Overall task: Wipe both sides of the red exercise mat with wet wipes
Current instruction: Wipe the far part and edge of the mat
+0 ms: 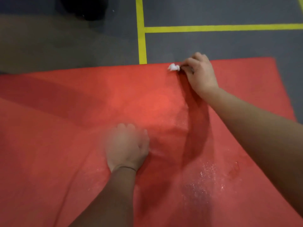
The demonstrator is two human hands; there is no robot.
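Note:
The red exercise mat (68, 145) lies flat on the floor and fills the lower part of the view. My right hand (199, 73) reaches to the mat's far edge and grips a small crumpled white wet wipe (173, 67), which sticks out to the left of the fingers. My left hand (127, 147) rests on the middle of the mat, palm down with fingers lying forward, blurred by motion. Wet glistening streaks (206, 176) show on the mat near its right front.
Beyond the mat is grey floor (213, 45) marked with yellow tape lines (141, 30). A dark object (85, 7) stands at the far top left. The mat's right edge (285, 89) runs diagonally at the right.

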